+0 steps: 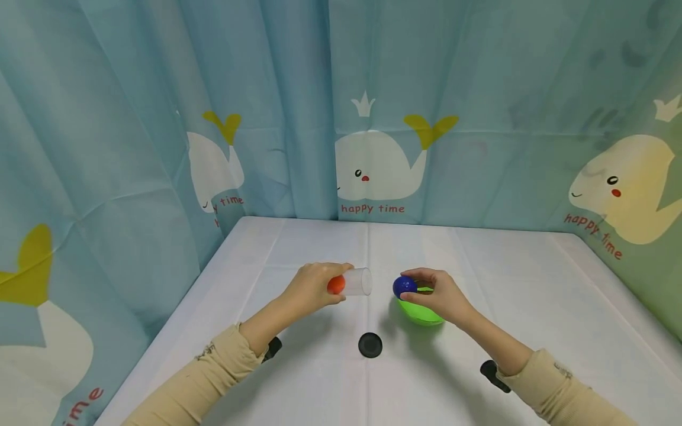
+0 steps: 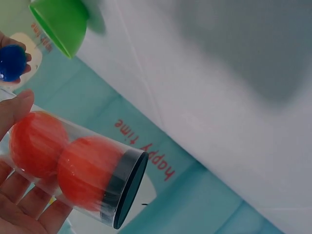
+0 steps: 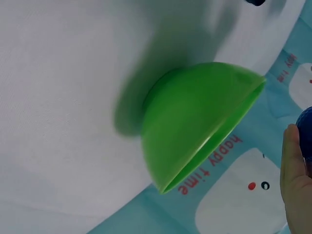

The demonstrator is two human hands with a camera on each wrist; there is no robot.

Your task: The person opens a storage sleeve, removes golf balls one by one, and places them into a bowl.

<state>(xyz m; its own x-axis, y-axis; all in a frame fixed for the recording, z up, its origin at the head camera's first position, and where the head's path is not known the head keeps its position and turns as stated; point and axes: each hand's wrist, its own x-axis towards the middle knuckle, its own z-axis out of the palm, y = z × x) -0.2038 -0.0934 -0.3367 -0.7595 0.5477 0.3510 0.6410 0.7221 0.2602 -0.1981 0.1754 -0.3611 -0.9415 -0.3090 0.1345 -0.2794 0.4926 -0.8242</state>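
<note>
My left hand [image 1: 314, 288] grips a clear plastic tube [image 1: 358, 281] that lies sideways in the air, its open end toward the right. Two orange balls [image 2: 90, 170] sit inside the tube, against the black cap [image 2: 127, 187] on its far end in the left wrist view. In my right hand [image 1: 439, 294] a shiny blue ball [image 1: 405, 287] is pinched between thumb and fingers, a short gap from the tube's open end. Below that hand a green bowl [image 1: 423, 313] stands on the table; its inside is mostly hidden.
A round black lid [image 1: 370, 345] lies on the white table [image 1: 319, 378] between the arms. Dark objects show partly beside the left sleeve [image 1: 273, 348] and the right sleeve [image 1: 494, 376]. Blue curtains [image 1: 298, 118] with whales hang around the table.
</note>
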